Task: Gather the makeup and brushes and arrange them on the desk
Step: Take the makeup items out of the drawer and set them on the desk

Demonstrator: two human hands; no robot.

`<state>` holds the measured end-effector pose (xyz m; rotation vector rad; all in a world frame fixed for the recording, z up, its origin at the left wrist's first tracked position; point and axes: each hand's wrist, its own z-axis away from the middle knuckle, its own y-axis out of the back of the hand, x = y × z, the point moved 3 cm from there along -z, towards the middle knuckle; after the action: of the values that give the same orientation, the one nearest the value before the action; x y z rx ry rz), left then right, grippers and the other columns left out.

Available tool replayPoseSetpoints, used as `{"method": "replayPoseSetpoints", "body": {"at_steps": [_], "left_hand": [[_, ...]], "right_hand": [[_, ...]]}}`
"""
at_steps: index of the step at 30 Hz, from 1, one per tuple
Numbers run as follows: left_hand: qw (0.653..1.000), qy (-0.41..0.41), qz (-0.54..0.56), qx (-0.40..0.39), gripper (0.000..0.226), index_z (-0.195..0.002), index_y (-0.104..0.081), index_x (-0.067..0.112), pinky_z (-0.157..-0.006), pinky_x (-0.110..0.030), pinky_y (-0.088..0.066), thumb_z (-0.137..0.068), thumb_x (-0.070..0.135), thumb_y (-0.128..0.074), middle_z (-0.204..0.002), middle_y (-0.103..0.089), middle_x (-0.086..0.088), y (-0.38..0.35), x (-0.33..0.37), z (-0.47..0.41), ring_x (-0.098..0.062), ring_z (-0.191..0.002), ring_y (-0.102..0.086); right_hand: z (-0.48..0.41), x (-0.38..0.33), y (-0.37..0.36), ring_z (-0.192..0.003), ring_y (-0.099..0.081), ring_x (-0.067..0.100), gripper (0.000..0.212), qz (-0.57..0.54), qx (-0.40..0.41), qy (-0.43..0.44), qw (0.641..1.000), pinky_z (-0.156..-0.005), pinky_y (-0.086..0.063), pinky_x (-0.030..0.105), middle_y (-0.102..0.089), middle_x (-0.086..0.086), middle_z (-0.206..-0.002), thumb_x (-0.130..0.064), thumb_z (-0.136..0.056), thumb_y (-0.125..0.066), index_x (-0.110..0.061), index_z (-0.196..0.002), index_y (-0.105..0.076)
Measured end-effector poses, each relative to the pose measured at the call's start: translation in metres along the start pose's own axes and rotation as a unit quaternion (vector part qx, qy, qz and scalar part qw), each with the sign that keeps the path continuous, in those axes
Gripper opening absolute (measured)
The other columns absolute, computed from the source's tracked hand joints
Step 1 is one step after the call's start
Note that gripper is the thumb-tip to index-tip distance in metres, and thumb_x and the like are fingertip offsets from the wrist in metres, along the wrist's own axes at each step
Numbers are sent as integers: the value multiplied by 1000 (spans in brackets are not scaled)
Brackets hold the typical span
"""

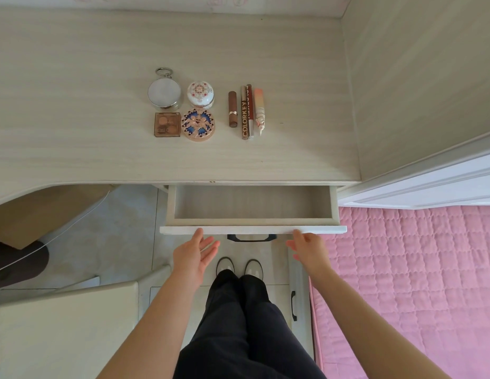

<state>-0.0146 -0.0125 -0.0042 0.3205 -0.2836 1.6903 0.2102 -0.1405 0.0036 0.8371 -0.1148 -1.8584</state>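
On the pale wooden desk (pixel 74 105) the makeup lies in neat groups. A round silver compact (pixel 164 93) with a ring, a white patterned jar (pixel 200 94), a brown eyeshadow palette (pixel 167 124) and a blue-and-gold round compact (pixel 198 125) form a square. To their right lie a brown lipstick (pixel 232 108), two long tubes (pixel 246 112) and a peach-and-white tube (pixel 259 110), side by side. The drawer (pixel 252 203) below stands pulled out with nothing in it. My left hand (pixel 194 253) and my right hand (pixel 309 248) are open, fingertips at the drawer's white front edge.
A dark handle (pixel 251 237) hangs under the drawer front between my hands. A pink quilted bed (pixel 416 283) lies to the right, a pale chair or stool (pixel 66 332) at lower left. A tall cabinet side (pixel 416 77) bounds the desk on the right.
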Motion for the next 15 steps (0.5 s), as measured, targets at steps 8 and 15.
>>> {"method": "replayPoseSetpoints", "body": {"at_steps": [8, 15], "left_hand": [[994, 40, 104, -11, 25, -111, -55, -3, -85, -47, -56, -90, 10, -63, -105, -66, -23, -9, 22, -8, -36, -96, -67], [997, 40, 71, -14, 18, -106, -56, -4, -82, -48, -56, -91, 5, -61, -101, -67, -27, -17, 34, -15, -39, -90, -68]], "right_hand": [[-18, -18, 0, -91, -64, 40, 10, -355, -21, -182, 917, -86, -53, 52, -60, 24, -99, -8, -94, -52, 0, -100, -50], [-26, -38, 5, -96, -61, 46, 21, -400, -29, -200, 894, -79, -53, 56, -57, 28, -105, 6, -92, -49, 1, -111, -47]]}}
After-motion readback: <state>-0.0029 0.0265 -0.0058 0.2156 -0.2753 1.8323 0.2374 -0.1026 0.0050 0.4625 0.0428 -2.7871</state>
